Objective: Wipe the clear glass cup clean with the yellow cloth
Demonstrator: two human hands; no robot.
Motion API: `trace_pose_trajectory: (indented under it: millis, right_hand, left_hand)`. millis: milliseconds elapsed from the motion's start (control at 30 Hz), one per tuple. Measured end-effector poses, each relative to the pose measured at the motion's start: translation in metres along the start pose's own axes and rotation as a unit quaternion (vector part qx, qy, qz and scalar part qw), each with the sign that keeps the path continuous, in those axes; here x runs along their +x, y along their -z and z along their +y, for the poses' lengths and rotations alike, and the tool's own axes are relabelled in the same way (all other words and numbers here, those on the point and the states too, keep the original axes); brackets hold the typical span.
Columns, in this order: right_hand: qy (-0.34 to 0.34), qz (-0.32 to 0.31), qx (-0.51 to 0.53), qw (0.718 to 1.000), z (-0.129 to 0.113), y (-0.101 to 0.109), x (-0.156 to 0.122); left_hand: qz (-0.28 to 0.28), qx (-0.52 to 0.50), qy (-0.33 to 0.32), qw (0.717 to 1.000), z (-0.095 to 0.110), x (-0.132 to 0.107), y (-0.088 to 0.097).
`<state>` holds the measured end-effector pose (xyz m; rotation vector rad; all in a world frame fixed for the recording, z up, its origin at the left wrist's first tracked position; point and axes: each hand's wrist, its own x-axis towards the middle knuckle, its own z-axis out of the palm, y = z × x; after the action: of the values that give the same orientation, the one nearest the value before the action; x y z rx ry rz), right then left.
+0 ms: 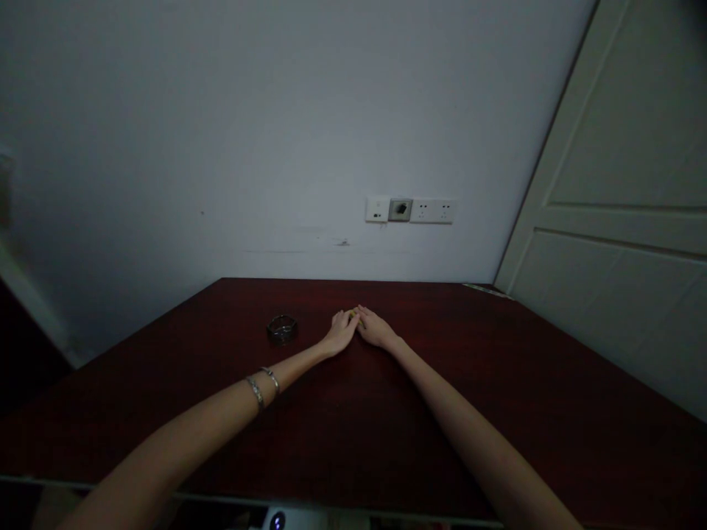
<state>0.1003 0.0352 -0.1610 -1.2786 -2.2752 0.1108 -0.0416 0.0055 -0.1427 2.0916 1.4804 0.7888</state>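
Both arms stretch far out over a dark red-brown table. My left hand and my right hand meet fingertip to fingertip near the table's far middle. Between the fingertips sits a small yellowish thing, too small to name, and both hands seem to pinch or touch it. The fingers of each hand are drawn together rather than spread. Two metal bangles ring my left forearm. A small dark glass dish, like an ashtray, stands on the table just left of my left hand.
A white wall rises behind the table, with a row of sockets above its far edge. A white panelled door stands at the right. The room is dim. A device with a small light shows at the bottom edge.
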Motion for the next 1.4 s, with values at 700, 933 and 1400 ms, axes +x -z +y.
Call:
trace_pose_trajectory:
  millis: [700, 933, 1400]
  right_hand:
    - [-0.072, 0.138, 0.192, 0.969, -0.004, 0.008, -0.007]
    - [-0.09, 0.163, 0.316, 0.93, -0.04, 0.015, 0.009]
    - [0.102, 0.0, 0.416, 0.903, -0.2, 0.017, -0.01]
  left_hand:
    - [0.065, 0.048, -0.057, 0.995, 0.001, -0.049, 0.125]
    - [0.118, 0.025, -0.005, 0.993, -0.029, -0.072, 0.173]
    - [0.043, -0.325, 0.109, 0.938, -0.023, -0.142, 0.159]
